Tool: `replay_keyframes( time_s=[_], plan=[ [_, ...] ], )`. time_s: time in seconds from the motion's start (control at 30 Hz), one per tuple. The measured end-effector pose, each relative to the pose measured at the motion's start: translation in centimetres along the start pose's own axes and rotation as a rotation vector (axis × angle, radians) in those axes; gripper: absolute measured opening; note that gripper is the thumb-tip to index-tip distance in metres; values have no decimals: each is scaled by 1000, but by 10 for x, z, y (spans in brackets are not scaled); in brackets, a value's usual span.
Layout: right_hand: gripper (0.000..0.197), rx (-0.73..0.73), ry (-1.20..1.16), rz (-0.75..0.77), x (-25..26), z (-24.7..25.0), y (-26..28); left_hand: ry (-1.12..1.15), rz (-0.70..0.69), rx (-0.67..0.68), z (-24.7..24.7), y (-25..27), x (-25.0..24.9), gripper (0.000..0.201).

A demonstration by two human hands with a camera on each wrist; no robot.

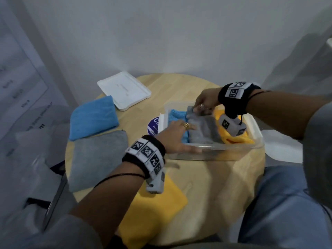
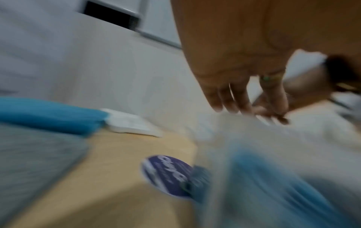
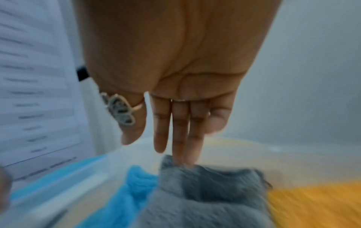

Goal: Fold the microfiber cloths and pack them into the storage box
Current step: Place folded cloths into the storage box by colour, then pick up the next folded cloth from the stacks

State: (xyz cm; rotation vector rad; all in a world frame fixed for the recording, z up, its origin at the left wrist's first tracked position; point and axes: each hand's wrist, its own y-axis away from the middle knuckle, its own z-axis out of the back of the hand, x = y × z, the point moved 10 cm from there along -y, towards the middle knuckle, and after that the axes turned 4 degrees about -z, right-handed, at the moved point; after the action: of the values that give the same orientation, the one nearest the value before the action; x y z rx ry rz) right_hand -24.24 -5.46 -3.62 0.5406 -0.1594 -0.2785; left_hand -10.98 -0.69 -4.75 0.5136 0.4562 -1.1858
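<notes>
A clear storage box (image 1: 215,150) stands on the round wooden table (image 1: 206,186). Inside it lie a blue cloth (image 1: 177,115) at the left, a folded grey cloth (image 1: 203,130) in the middle and a yellow cloth (image 1: 237,139) at the right. My left hand (image 1: 181,129) reaches over the box's left side, fingers stretched onto the blue and grey cloths. My right hand (image 1: 203,105) is at the grey cloth's far end. In the right wrist view its straight fingers (image 3: 179,138) press their tips on the grey cloth (image 3: 205,192). The left wrist view is blurred; the left hand (image 2: 244,98) shows extended fingers.
On the table left of the box lie a folded blue cloth (image 1: 93,117), a grey cloth (image 1: 97,159) and, near me, a yellow cloth (image 1: 152,212). The white lid (image 1: 124,90) lies at the back left. A round purple sticker (image 1: 153,126) sits beside the box.
</notes>
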Motion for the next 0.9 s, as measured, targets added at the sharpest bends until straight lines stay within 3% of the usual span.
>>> replay_keyframes(
  time_s=[0.13,0.2,0.33,0.47,0.63,0.7,0.77,0.9],
  plan=[
    [15,-281,-107,105,61,48,23,63,150,-690,93,104,82,37],
    [16,-344,-119,187,115,55,29,-36,340,-787,117,154,138,26],
    [9,-162,-153,362,225,31,-1,-254,612,-643,137,203,228,27],
    [24,-258,-104,375,285,13,-66,-305,671,-486,133,190,279,30],
    [42,-243,-5,312,313,-23,-141,-287,732,-315,118,172,341,52],
    [49,-228,34,306,314,-29,-162,-317,748,-315,120,168,354,57],
    [51,-221,49,309,312,-30,-173,-348,756,-343,124,164,363,54],
    [34,-207,36,306,308,-25,-180,-488,757,-320,126,157,367,35]
  ],
)
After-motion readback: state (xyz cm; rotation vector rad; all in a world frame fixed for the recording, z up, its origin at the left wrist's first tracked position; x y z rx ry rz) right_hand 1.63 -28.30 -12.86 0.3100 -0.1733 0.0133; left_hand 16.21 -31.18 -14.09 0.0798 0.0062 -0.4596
